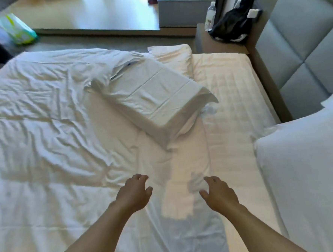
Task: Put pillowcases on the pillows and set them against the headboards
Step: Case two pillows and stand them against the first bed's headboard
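Note:
A white pillow in its pillowcase [152, 99] lies at a slant in the middle of the bed, on the rumpled white duvet [44, 117]. Behind it a second white pillow [175, 56] lies partly hidden. A third white pillow [304, 166] sits at the right edge, close to the grey padded headboard [303, 45]. My left hand [133, 193] and my right hand [218, 193] hover over the bedding in front of the cased pillow, fingers apart, holding nothing.
The bare mattress [232, 94] shows along the right side beside the headboard. A bedside table [222, 38] carries a black bag [231, 24] and a water bottle [210, 16]. A green and white package [18, 29] lies on the floor at top left.

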